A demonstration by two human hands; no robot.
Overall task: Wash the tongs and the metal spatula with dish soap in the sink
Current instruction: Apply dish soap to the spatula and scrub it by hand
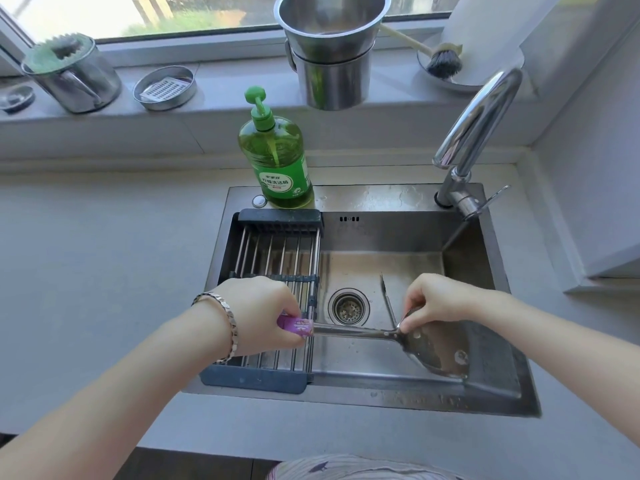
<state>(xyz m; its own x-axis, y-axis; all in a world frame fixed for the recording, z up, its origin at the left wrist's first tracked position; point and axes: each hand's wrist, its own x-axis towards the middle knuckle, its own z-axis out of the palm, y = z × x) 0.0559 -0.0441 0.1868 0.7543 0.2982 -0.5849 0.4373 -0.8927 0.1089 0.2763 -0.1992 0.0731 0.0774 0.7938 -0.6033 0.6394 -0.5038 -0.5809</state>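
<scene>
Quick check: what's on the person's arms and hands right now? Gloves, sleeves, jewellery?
No gloves and no sleeves in view; both forearms are bare. The left hand has a silver link bracelet on its wrist. The right hand wears nothing visible.

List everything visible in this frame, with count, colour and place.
metal spatula: 1, steel with purple handle, held over the sink
tongs: 1, steel, lying in the basin right of the drain
sink: 1, steel, set in the grey counter
drain rack: 1, dark frame with steel bars, across the sink's left side
dish soap bottle: 1, green, sink's back ledge
faucet: 1, chrome, back right
steel pots: 2, stacked, windowsill
brush: 1, dark bristles, windowsill right
left hand: grips the handle
right hand: fingers on the spatula's head
</scene>
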